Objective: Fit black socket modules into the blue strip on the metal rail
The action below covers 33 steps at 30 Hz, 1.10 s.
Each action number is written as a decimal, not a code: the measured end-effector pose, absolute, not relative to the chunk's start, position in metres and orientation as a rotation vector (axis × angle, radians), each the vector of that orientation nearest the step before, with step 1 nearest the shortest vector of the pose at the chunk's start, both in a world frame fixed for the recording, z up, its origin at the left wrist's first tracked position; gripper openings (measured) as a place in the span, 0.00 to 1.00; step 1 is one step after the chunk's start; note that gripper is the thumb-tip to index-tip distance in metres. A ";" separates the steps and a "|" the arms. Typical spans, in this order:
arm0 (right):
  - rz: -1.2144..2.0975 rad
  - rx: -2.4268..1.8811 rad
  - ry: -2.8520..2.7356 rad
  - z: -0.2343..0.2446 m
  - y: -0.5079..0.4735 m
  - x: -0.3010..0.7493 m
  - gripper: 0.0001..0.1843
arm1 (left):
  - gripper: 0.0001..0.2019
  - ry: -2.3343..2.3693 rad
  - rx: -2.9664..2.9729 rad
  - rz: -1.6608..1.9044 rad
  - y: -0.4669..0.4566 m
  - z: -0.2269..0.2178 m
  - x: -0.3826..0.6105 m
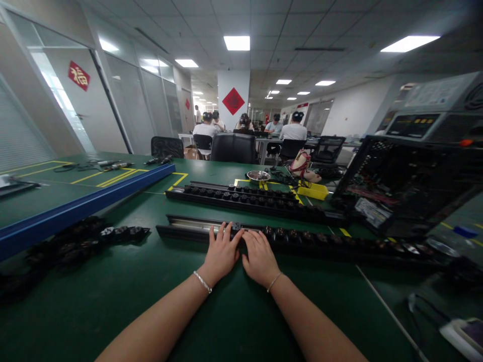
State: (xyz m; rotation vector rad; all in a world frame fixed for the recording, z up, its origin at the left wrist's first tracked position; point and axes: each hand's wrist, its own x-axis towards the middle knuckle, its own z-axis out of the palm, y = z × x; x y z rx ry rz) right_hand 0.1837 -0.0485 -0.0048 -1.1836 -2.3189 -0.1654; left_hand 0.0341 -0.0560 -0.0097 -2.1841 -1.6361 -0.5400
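A long black strip (181, 232) with a row of round sockets and a metal rail lies across the green table. My left hand (222, 251) rests on it with fingers stretched out flat over the rail. My right hand (259, 255) lies beside it, fingers curled down onto the strip's sockets; whether it grips anything is hidden. The two hands touch each other at the thumbs. A second, similar black strip (249, 198) lies parallel farther back.
A blue rail (75, 208) runs along the left. Loose black parts (109, 234) lie at left. A metal bowl (258, 176), yellow tray (313, 191) and open black computer case (407, 186) stand at right. Several people sit at desks beyond.
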 end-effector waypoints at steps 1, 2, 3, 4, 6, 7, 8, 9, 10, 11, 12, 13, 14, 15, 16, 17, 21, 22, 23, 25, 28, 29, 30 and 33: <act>-0.152 -1.183 -2.313 -0.005 -0.048 0.184 0.27 | 0.28 -1.638 -2.183 -0.540 -0.056 -0.010 0.034; -0.137 -1.182 -2.307 -0.005 -0.048 0.184 0.27 | 0.28 -1.640 -2.180 -0.541 -0.056 -0.010 0.034; -0.122 -1.182 -2.302 -0.005 -0.048 0.184 0.27 | 0.28 -1.641 -2.178 -0.544 -0.056 -0.010 0.034; -0.111 -1.183 -2.298 -0.005 -0.048 0.184 0.26 | 0.28 -1.641 -2.178 -0.546 -0.056 -0.010 0.034; -0.095 -1.186 -2.293 -0.005 -0.048 0.184 0.25 | 0.27 -1.639 -2.182 -0.545 -0.056 -0.010 0.034; -0.089 -1.188 -2.291 -0.005 -0.048 0.183 0.25 | 0.27 -1.638 -2.185 -0.543 -0.056 -0.010 0.033; -0.081 -1.190 -2.289 -0.005 -0.048 0.183 0.25 | 0.27 -1.638 -2.188 -0.539 -0.055 -0.009 0.033; -0.071 -1.190 -2.286 -0.004 -0.048 0.183 0.24 | 0.27 -1.637 -2.191 -0.534 -0.055 -0.009 0.033; -0.059 -1.189 -2.283 -0.004 -0.048 0.183 0.24 | 0.27 -1.635 -2.194 -0.530 -0.055 -0.008 0.033; -0.048 -1.186 -2.279 -0.003 -0.048 0.183 0.24 | 0.27 -1.634 -2.195 -0.526 -0.055 -0.008 0.032; -0.040 -1.182 -2.276 -0.002 -0.049 0.183 0.24 | 0.27 -1.634 -2.195 -0.524 -0.055 -0.008 0.032; -0.034 -1.175 -2.272 -0.002 -0.049 0.183 0.24 | 0.27 -1.635 -2.193 -0.523 -0.055 -0.007 0.032; -0.032 -1.168 -2.269 -0.001 -0.049 0.183 0.24 | 0.26 -1.637 -2.191 -0.524 -0.055 -0.007 0.032; -0.033 -1.160 -2.265 0.000 -0.049 0.183 0.24 | 0.26 -1.640 -2.188 -0.526 -0.055 -0.007 0.032; -0.037 -1.153 -2.261 0.000 -0.049 0.184 0.24 | 0.26 -1.644 -2.184 -0.531 -0.055 -0.007 0.032; -0.041 -1.145 -2.260 0.001 -0.048 0.184 0.23 | 0.26 -1.647 -2.181 -0.537 -0.055 -0.007 0.032; -0.040 -1.127 -2.274 0.000 -0.047 0.186 0.22 | 0.25 -1.661 -2.159 -0.564 -0.056 -0.006 0.032; -0.042 -1.126 -2.279 -0.001 -0.046 0.186 0.21 | 0.25 -1.668 -2.150 -0.569 -0.056 -0.006 0.032; -0.045 -1.126 -2.282 -0.002 -0.046 0.186 0.21 | 0.24 -1.674 -2.142 -0.574 -0.057 -0.006 0.032; -0.057 -1.128 -2.284 -0.002 -0.045 0.186 0.21 | 0.25 -1.685 -2.139 -0.576 -0.057 -0.005 0.033; -0.064 -1.131 -2.289 -0.003 -0.045 0.186 0.21 | 0.26 -1.697 -2.151 -0.572 -0.057 -0.003 0.033; -0.064 -1.132 -2.293 -0.003 -0.045 0.186 0.22 | 0.26 -1.701 -2.151 -0.574 -0.057 -0.003 0.034; -0.063 -1.133 -2.299 -0.002 -0.046 0.186 0.22 | 0.25 -1.704 -2.148 -0.580 -0.057 -0.003 0.034; -0.065 -1.138 -2.321 -0.002 -0.046 0.187 0.24 | 0.25 -1.702 -2.136 -0.602 -0.057 -0.003 0.034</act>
